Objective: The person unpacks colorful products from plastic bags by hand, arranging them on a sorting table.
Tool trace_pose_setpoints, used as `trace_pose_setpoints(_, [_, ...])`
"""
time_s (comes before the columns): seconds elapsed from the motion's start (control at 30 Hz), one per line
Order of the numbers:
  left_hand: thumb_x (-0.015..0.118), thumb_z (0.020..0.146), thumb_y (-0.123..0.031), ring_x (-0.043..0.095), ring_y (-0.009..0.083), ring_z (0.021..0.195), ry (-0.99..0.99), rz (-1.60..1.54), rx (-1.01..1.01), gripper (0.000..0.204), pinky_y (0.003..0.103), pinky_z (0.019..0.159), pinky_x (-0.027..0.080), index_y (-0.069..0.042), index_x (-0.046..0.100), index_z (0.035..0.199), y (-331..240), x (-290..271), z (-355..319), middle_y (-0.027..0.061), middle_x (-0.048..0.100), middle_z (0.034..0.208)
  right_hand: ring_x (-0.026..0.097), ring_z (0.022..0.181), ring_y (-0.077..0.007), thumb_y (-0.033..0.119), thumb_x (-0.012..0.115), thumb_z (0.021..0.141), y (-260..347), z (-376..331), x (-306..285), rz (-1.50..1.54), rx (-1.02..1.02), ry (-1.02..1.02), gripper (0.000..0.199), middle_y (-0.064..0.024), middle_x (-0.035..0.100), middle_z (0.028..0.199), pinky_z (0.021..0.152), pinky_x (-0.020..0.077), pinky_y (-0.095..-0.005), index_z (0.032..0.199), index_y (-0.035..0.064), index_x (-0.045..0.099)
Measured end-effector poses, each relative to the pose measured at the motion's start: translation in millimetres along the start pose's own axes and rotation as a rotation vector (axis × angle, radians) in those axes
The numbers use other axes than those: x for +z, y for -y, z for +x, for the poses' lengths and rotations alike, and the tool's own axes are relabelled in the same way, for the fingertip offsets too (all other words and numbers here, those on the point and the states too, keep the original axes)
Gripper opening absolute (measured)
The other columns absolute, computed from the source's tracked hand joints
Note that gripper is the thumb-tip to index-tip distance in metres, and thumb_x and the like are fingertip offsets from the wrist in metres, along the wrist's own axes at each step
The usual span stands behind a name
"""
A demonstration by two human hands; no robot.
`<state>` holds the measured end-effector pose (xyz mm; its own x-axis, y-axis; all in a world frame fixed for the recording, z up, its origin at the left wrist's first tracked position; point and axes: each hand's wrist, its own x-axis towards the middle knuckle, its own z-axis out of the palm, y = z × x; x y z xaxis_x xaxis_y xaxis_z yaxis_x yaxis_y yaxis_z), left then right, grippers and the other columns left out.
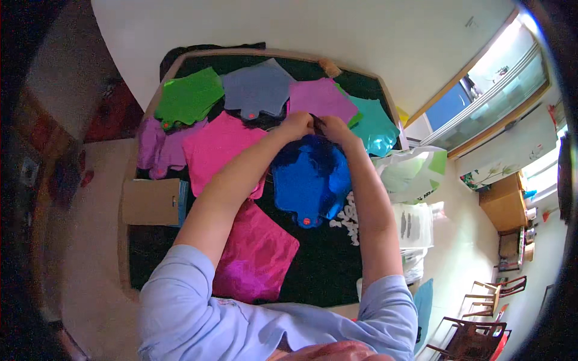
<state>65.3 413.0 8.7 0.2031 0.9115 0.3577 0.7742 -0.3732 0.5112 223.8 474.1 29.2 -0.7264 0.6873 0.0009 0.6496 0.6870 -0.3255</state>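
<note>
My left hand (298, 127) and my right hand (336, 130) are close together near the middle of the table. Their fingers are closed on a small dark strip (318, 125) between them. Whether this strip belongs to the shiny blue flat piece (301, 180) just below the hands, I cannot tell. The blue piece has a scalloped near edge with a red round spot, and its right side looks creased. To the left of it lies a bright pink piece (218, 150), partly behind my left forearm. A magenta piece (259, 256) lies nearer to me.
Green (192, 95), grey-blue (257, 89), purple (322, 101) and teal (374, 126) pieces line the dark table's far side. A cardboard box (150, 201) stands at left. Small white bits (348, 218) lie beside my right forearm. Plastic bags (412, 171) sit at the right edge.
</note>
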Motion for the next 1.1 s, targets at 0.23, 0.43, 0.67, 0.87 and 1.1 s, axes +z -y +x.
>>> trace_pose_setpoints(0.23, [0.058, 0.069, -0.016, 0.058, 0.0347, 0.072, 0.128, -0.056, -0.065, 0.015, 0.044, 0.065, 0.045, -0.003, 0.064, 0.075, 13, -4, 0, 0.0185, 0.061, 0.075, 0.054, 0.092, -0.0382, 0.012, 0.045, 0.078, -2, 8, 8, -0.007, -0.087, -0.034, 0.032, -0.0210, 0.057, 0.099, 0.082, 0.0422, -0.0442, 0.108, 0.0104, 0.056])
trace_pose_setpoints(0.43, [0.058, 0.068, -0.016, 0.058, 0.0346, 0.071, -0.055, -0.058, -0.044, 0.013, 0.044, 0.063, 0.044, -0.003, 0.062, 0.070, 12, 6, 9, 0.0177, 0.060, 0.074, 0.053, 0.095, -0.0379, 0.013, 0.047, 0.078, -23, 18, 18, -0.062, -0.089, -0.057, 0.030, -0.0205, 0.057, 0.100, 0.082, 0.0423, -0.0432, 0.106, 0.0089, 0.056])
trace_pose_setpoints(0.67, [0.056, 0.067, -0.012, 0.057, 0.0358, 0.070, -0.165, -0.070, -0.101, 0.010, 0.043, 0.063, 0.044, -0.002, 0.060, 0.070, 1, -2, 2, 0.0191, 0.059, 0.070, 0.053, 0.096, -0.0377, 0.013, 0.050, 0.077, -6, 7, 5, -0.068, -0.048, 0.028, 0.031, -0.0214, 0.057, 0.101, 0.082, 0.0420, -0.0427, 0.107, 0.0055, 0.054])
trace_pose_setpoints(0.87, [0.052, 0.075, -0.018, 0.053, 0.0315, 0.091, -0.374, 0.262, -0.112, 0.020, 0.039, 0.075, 0.044, -0.004, 0.058, 0.089, -21, 12, 0, 0.0149, 0.056, 0.103, 0.055, 0.083, -0.0422, 0.029, 0.045, 0.082, 2, 1, 2, 0.063, 0.064, -0.174, 0.031, -0.0242, 0.058, 0.089, 0.074, 0.0424, -0.0501, 0.094, 0.0055, 0.060])
trace_pose_setpoints(1.1, [0.045, 0.083, -0.031, 0.041, 0.0344, 0.112, -0.248, 0.683, 0.127, 0.034, 0.052, 0.091, 0.032, -0.011, 0.054, 0.109, -10, 41, -18, 0.0156, 0.048, 0.116, 0.056, 0.082, -0.0414, 0.030, 0.043, 0.085, 6, 8, 1, 0.215, 0.066, -0.523, 0.035, -0.0277, 0.057, 0.084, 0.069, 0.0425, -0.0465, 0.092, -0.0002, 0.058])
